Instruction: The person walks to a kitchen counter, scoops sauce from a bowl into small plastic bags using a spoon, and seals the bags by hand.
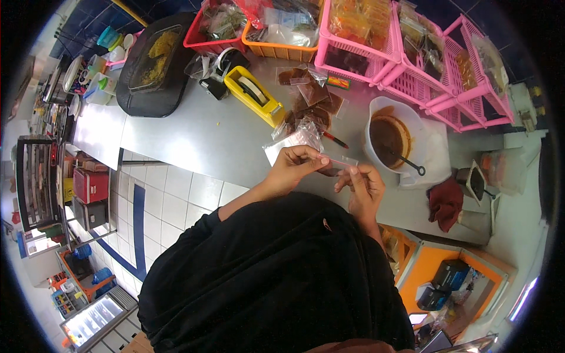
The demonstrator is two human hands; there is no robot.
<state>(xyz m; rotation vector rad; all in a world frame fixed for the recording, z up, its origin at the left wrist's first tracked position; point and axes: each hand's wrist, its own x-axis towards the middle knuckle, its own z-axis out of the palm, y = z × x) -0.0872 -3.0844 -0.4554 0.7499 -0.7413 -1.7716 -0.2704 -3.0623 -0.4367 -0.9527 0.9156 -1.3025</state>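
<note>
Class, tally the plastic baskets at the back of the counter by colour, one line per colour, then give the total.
Red basket: 1
Orange basket: 1
Pink baskets and: 3
Total: 5 baskets

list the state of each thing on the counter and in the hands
small plastic bag: held between both hands, brown stuff inside
left hand: pinching the bag's top edge
right hand: pinching the bag's other end
white bucket: open, brown paste inside, spoon standing in it
filled bags: piled flat on the counter
yellow tape dispenser: lying on the counter, untouched
red cloth: crumpled by the bucket
pink baskets: stocked with packets
</note>
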